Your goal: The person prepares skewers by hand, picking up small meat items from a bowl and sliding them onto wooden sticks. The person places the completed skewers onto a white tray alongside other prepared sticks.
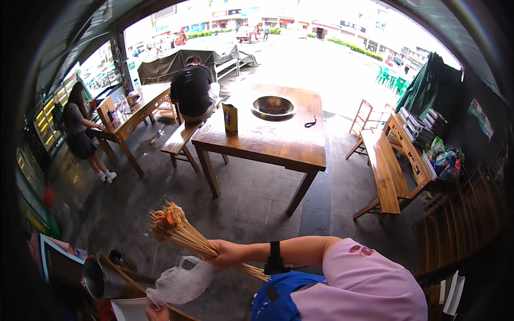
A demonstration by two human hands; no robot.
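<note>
My right hand [227, 253] is closed around a thick bundle of wooden skewers [188, 234], whose food-covered ends [166, 220] point up and to the left. A crumpled clear plastic bag [184, 281] hangs just below that hand. At the bottom edge, my left hand [157, 312] pinches the bag's lower left corner; part of this hand is cut off by the picture's edge. Whether my right hand also grips the bag's upper edge, I cannot tell.
Ahead stands a wooden table [261, 148] with a round metal pot [274, 107] set in it. A person [192, 90] sits on a wooden bench [180, 138]; another person [78, 120] stands at the left. A metal container [94, 277] is at lower left, a bench [383, 172] at right.
</note>
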